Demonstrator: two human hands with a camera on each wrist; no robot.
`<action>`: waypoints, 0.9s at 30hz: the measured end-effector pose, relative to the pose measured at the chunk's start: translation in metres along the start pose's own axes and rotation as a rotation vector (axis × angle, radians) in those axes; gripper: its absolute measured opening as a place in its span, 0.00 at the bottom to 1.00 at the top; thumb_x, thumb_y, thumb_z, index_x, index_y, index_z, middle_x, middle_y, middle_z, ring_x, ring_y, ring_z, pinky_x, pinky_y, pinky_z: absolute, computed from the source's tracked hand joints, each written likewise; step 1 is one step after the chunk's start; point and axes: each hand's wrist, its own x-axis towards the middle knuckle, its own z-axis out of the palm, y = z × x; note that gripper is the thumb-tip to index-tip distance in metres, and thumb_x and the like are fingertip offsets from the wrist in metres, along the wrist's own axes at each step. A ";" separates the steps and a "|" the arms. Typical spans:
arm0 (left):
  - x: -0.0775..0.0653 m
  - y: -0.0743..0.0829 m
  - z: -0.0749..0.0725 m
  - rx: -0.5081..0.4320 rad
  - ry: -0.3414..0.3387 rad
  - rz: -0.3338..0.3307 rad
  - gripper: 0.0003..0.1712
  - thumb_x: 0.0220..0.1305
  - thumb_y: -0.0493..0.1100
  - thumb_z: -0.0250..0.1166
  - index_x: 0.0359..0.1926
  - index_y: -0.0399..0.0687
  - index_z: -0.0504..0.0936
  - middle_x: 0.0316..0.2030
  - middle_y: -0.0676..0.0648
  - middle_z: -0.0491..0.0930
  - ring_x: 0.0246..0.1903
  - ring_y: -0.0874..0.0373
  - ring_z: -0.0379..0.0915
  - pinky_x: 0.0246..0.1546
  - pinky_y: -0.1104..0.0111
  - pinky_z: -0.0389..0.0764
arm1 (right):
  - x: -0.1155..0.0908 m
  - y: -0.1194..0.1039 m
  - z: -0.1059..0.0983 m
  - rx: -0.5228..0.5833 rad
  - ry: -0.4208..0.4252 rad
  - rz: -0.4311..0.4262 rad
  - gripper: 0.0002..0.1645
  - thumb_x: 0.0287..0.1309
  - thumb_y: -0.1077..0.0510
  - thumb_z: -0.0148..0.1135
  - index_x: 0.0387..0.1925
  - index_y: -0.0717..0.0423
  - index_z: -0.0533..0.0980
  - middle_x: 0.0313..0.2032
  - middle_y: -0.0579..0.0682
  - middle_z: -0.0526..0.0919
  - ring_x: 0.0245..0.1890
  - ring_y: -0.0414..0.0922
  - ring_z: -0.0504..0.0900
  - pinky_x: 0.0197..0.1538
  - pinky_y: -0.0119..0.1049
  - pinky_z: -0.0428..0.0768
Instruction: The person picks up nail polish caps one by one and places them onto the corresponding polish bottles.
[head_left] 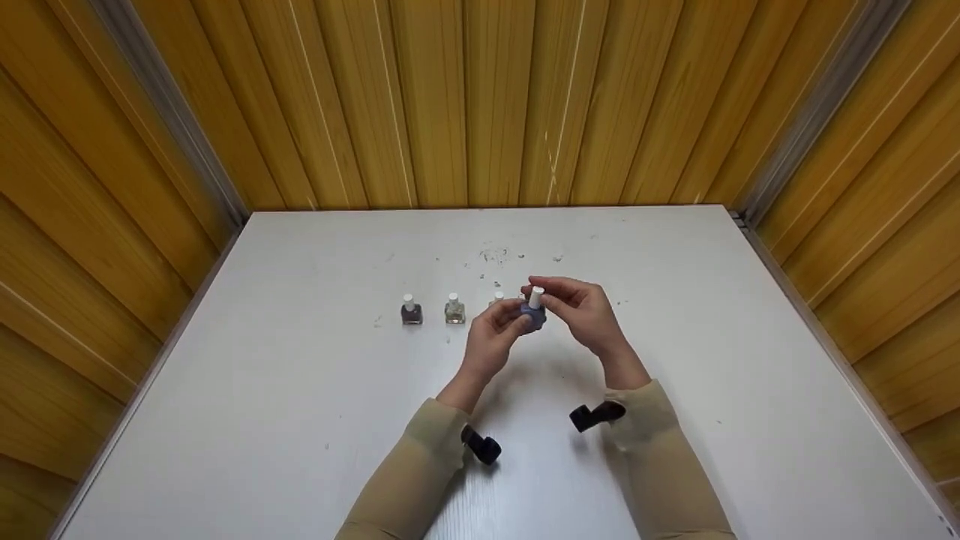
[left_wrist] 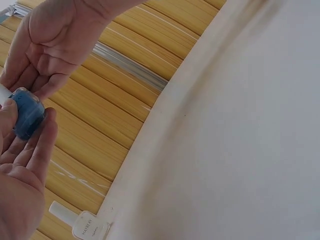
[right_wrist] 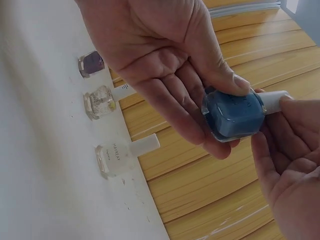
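Observation:
A blue nail polish bottle (head_left: 533, 316) with a white cap (head_left: 537, 297) is held above the table. My left hand (head_left: 491, 341) grips the glass body, its thumb on the near face in the right wrist view. On the other side, my right hand (head_left: 589, 313) pinches the white cap between thumb and fingers. The cap sits on the bottle's neck, and the bottle (right_wrist: 234, 116) tilts sideways in the right wrist view. Just behind my left hand stands a clear nail polish bottle (right_wrist: 115, 160), mostly hidden in the head view.
A dark nail polish bottle (head_left: 412, 314) and a clear one with flecks (head_left: 454, 312) stand in a row left of my hands. Small dark specks (head_left: 493, 256) lie on the white table (head_left: 300, 390). Wood-patterned walls (head_left: 427, 105) enclose the back and sides.

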 end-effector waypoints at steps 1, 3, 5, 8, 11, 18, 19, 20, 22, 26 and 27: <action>0.000 0.000 0.000 -0.001 0.000 0.005 0.18 0.71 0.33 0.64 0.57 0.27 0.77 0.52 0.29 0.83 0.51 0.49 0.86 0.51 0.66 0.87 | 0.000 0.000 0.000 -0.014 0.017 0.004 0.18 0.67 0.69 0.63 0.56 0.71 0.80 0.51 0.64 0.88 0.50 0.38 0.88 0.55 0.29 0.85; 0.000 0.000 0.000 0.001 -0.005 0.013 0.18 0.71 0.33 0.64 0.57 0.27 0.77 0.52 0.29 0.83 0.51 0.48 0.86 0.51 0.66 0.87 | 0.000 0.000 0.002 -0.051 0.079 0.023 0.15 0.63 0.69 0.68 0.51 0.69 0.83 0.45 0.57 0.90 0.44 0.38 0.88 0.48 0.28 0.86; -0.001 -0.001 0.000 0.004 -0.011 0.019 0.18 0.71 0.34 0.64 0.57 0.27 0.78 0.52 0.29 0.84 0.51 0.47 0.86 0.52 0.65 0.87 | 0.000 0.001 0.004 -0.082 0.149 0.053 0.13 0.59 0.68 0.72 0.46 0.69 0.83 0.38 0.50 0.89 0.39 0.39 0.85 0.43 0.27 0.85; -0.001 -0.001 0.000 0.007 0.001 0.019 0.17 0.72 0.35 0.64 0.57 0.28 0.78 0.52 0.31 0.84 0.51 0.48 0.87 0.52 0.65 0.87 | 0.001 0.001 0.008 -0.115 0.205 0.085 0.16 0.55 0.67 0.76 0.44 0.69 0.81 0.35 0.48 0.85 0.37 0.39 0.82 0.41 0.26 0.83; 0.000 -0.001 0.000 0.005 0.028 0.006 0.17 0.72 0.36 0.64 0.57 0.29 0.78 0.50 0.32 0.85 0.50 0.50 0.87 0.51 0.65 0.88 | 0.002 0.002 0.009 -0.102 0.178 0.079 0.20 0.59 0.65 0.73 0.50 0.69 0.79 0.42 0.55 0.85 0.43 0.39 0.82 0.47 0.26 0.84; -0.001 0.001 0.000 0.027 -0.013 -0.003 0.19 0.72 0.36 0.64 0.59 0.28 0.77 0.52 0.31 0.84 0.52 0.46 0.86 0.52 0.66 0.87 | -0.001 0.002 0.003 0.010 -0.014 0.000 0.20 0.70 0.68 0.59 0.61 0.70 0.77 0.53 0.69 0.85 0.53 0.39 0.86 0.57 0.29 0.83; -0.001 0.000 0.000 0.032 -0.017 -0.002 0.20 0.72 0.36 0.64 0.59 0.28 0.77 0.52 0.30 0.84 0.52 0.45 0.86 0.52 0.66 0.87 | -0.001 0.002 0.003 0.021 -0.026 -0.002 0.19 0.70 0.69 0.59 0.60 0.70 0.78 0.53 0.69 0.85 0.53 0.40 0.87 0.56 0.30 0.84; -0.001 0.000 0.000 0.034 -0.017 -0.001 0.20 0.72 0.36 0.64 0.59 0.28 0.76 0.53 0.30 0.84 0.52 0.44 0.86 0.51 0.67 0.87 | -0.001 0.001 0.003 0.018 -0.027 -0.005 0.19 0.69 0.69 0.59 0.59 0.70 0.79 0.52 0.69 0.86 0.51 0.40 0.88 0.55 0.30 0.85; -0.001 -0.001 0.000 0.039 -0.012 0.003 0.20 0.72 0.36 0.65 0.59 0.28 0.77 0.53 0.30 0.84 0.53 0.44 0.86 0.51 0.67 0.87 | -0.001 0.001 0.004 -0.005 -0.001 -0.004 0.17 0.68 0.69 0.61 0.57 0.69 0.80 0.49 0.69 0.87 0.48 0.39 0.88 0.52 0.29 0.86; -0.001 -0.001 0.001 0.050 -0.002 0.023 0.19 0.71 0.36 0.65 0.58 0.30 0.78 0.52 0.32 0.84 0.51 0.46 0.86 0.51 0.67 0.87 | 0.001 0.003 0.009 -0.080 0.142 0.024 0.15 0.60 0.69 0.70 0.49 0.68 0.84 0.42 0.63 0.90 0.39 0.39 0.86 0.42 0.28 0.85; -0.001 -0.002 0.001 0.050 0.001 0.029 0.18 0.71 0.36 0.65 0.58 0.30 0.78 0.52 0.32 0.84 0.51 0.47 0.86 0.51 0.67 0.87 | 0.001 0.003 0.011 -0.093 0.179 0.040 0.14 0.58 0.69 0.72 0.47 0.67 0.85 0.41 0.61 0.90 0.37 0.40 0.85 0.40 0.27 0.85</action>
